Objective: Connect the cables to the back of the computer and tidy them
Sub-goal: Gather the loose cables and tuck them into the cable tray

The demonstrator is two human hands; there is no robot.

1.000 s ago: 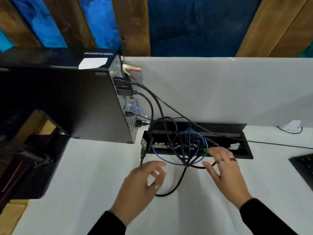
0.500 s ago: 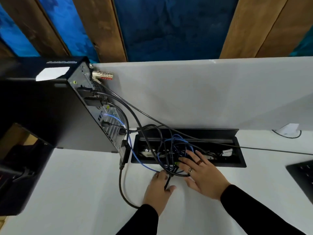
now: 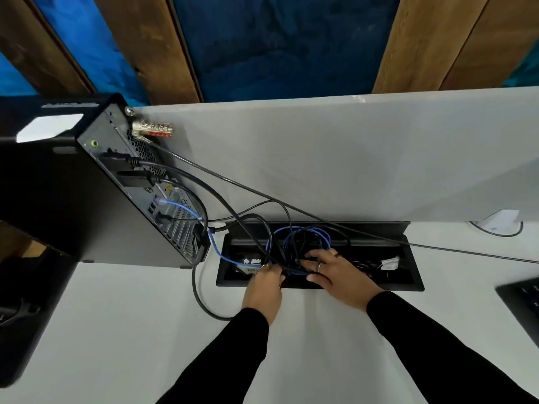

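A black computer tower stands at the left with its back panel facing right. Black cables and a blue network cable are plugged into it. They run down into an open black cable box recessed in the white desk. A tangled coil of blue and black cables lies inside the box. My left hand curls its fingers round the cable bundle at the box's front edge. My right hand presses flat, fingers spread, on the coil inside the box.
A combination lock hangs on the tower's top corner, and its thin cable runs right across the box. A black cable loop lies on the desk. A grey divider rises behind. A keyboard sits far right.
Both hands moved forward from the desk surface to the box, carrying the cable coil off the desk and into it. My left hand went from open to gripping the bundle.
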